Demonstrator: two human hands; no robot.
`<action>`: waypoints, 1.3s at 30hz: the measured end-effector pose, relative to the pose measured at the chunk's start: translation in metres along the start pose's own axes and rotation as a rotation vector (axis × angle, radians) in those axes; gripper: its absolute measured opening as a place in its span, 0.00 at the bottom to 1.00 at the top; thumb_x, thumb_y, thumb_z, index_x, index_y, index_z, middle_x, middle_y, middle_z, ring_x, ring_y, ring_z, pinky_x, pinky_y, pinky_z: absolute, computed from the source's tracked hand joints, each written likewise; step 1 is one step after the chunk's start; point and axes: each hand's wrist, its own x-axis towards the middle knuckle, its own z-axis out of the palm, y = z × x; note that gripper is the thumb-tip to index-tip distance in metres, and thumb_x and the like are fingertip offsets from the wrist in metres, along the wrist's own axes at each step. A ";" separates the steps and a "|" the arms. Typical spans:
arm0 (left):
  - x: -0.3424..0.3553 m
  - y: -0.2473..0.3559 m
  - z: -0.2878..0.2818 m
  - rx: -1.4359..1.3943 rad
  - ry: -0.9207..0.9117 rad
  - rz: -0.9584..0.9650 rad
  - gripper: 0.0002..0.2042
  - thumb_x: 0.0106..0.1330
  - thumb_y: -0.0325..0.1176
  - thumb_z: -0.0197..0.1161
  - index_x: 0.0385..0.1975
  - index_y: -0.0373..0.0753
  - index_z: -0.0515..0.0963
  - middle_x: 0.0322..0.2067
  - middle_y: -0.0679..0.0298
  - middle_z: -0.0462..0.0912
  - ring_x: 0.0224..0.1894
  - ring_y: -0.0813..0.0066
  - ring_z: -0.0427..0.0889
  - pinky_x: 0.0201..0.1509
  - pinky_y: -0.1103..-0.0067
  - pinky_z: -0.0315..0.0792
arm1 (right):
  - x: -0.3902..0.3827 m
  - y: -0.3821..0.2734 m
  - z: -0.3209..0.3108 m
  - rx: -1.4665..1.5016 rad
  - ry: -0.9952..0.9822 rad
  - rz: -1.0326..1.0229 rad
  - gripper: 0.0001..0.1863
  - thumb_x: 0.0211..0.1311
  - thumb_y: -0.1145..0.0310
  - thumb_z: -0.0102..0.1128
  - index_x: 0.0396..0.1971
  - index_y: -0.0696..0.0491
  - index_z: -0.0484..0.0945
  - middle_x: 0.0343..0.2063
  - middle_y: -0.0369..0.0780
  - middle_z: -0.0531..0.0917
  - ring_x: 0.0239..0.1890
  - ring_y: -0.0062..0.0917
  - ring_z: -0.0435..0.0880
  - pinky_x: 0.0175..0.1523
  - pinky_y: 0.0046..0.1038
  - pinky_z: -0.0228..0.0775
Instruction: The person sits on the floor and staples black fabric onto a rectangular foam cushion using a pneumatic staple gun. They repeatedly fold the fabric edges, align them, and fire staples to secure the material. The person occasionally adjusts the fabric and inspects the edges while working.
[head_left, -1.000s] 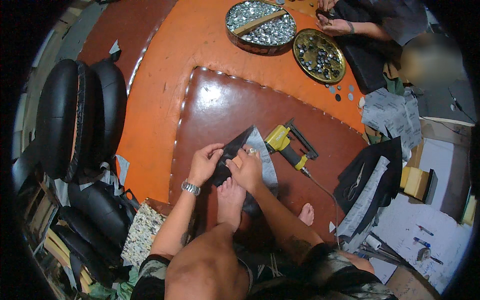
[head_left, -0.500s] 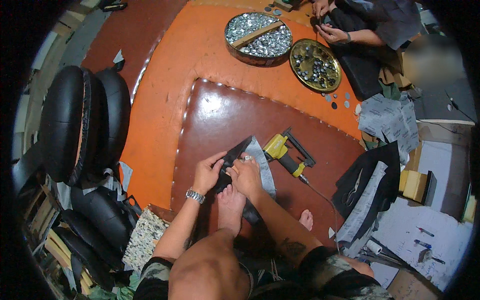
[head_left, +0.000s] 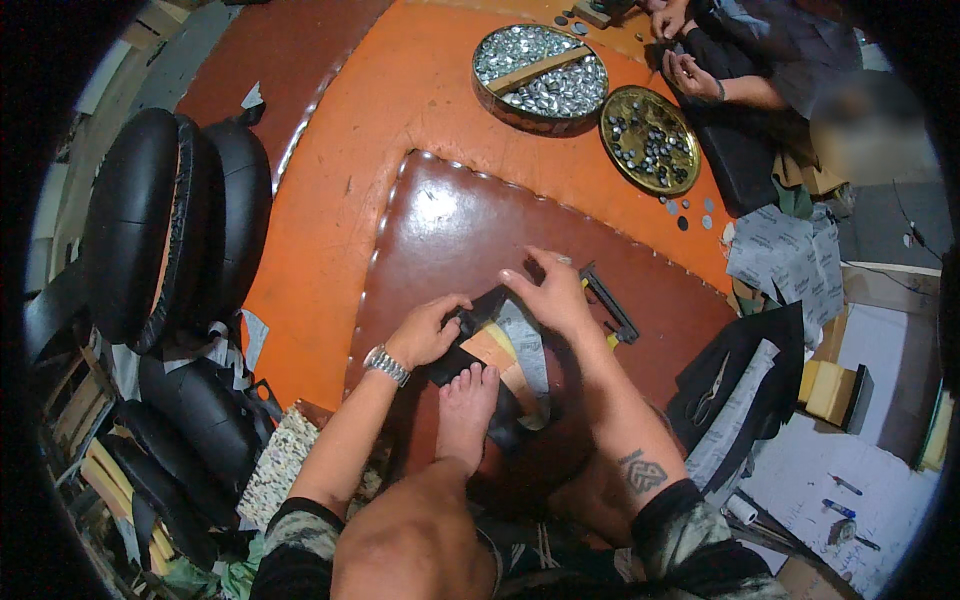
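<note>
My left hand has curled fingers on the edge of a black sheet, just above my bare foot. On the sheet lies a tan board piece with a yellow strip, beside a pale grey patterned sheet. My right hand is raised above and right of these, thumb and fingers apart, over a staple gun that my hand and arm partly hide. These rest on a brown padded board.
Upper middle: tin of silver caps and brass tray of dark pieces. Upper right: a co-worker's hands. Left: stacked black cushions. Right: dark cloth with scissors, foam blocks, pens.
My right hand has left the pieces and moved up and right over the staple gun, uncovering the tan board. My left hand stays at the black sheet. The right foot is now hidden.
</note>
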 end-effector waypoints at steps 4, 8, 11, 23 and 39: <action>0.000 0.000 -0.001 -0.022 -0.023 -0.036 0.17 0.70 0.25 0.57 0.58 0.40 0.78 0.53 0.51 0.86 0.56 0.51 0.85 0.61 0.66 0.77 | 0.026 -0.008 -0.006 0.306 -0.528 0.486 0.35 0.62 0.41 0.74 0.47 0.64 0.88 0.36 0.46 0.89 0.40 0.32 0.87 0.48 0.37 0.79; -0.001 0.001 0.003 -0.075 -0.015 -0.136 0.16 0.72 0.28 0.59 0.58 0.42 0.79 0.51 0.53 0.87 0.52 0.54 0.87 0.58 0.66 0.78 | 0.027 -0.016 -0.011 0.248 -0.611 0.566 0.27 0.63 0.49 0.76 0.43 0.62 0.90 0.35 0.42 0.90 0.37 0.27 0.86 0.44 0.34 0.78; -0.002 0.002 0.006 -0.085 -0.011 -0.136 0.15 0.72 0.30 0.61 0.57 0.43 0.79 0.51 0.54 0.87 0.50 0.58 0.87 0.57 0.67 0.79 | 0.020 -0.022 -0.009 0.323 -0.600 0.579 0.21 0.65 0.57 0.75 0.42 0.63 0.90 0.34 0.41 0.90 0.34 0.24 0.85 0.40 0.33 0.78; 0.004 0.004 0.003 -0.269 -0.028 -0.077 0.10 0.72 0.24 0.65 0.51 0.37 0.82 0.59 0.55 0.86 0.60 0.59 0.85 0.66 0.69 0.76 | -0.043 -0.026 0.013 0.158 -0.205 0.024 0.11 0.68 0.70 0.65 0.42 0.61 0.89 0.32 0.46 0.89 0.37 0.30 0.87 0.47 0.32 0.77; 0.028 0.012 -0.016 -0.218 -0.387 -0.149 0.17 0.66 0.20 0.62 0.53 0.40 0.87 0.49 0.56 0.91 0.51 0.66 0.89 0.61 0.71 0.79 | -0.091 -0.054 0.007 0.272 -0.132 -0.191 0.09 0.64 0.77 0.64 0.39 0.65 0.88 0.37 0.51 0.90 0.41 0.41 0.90 0.49 0.36 0.81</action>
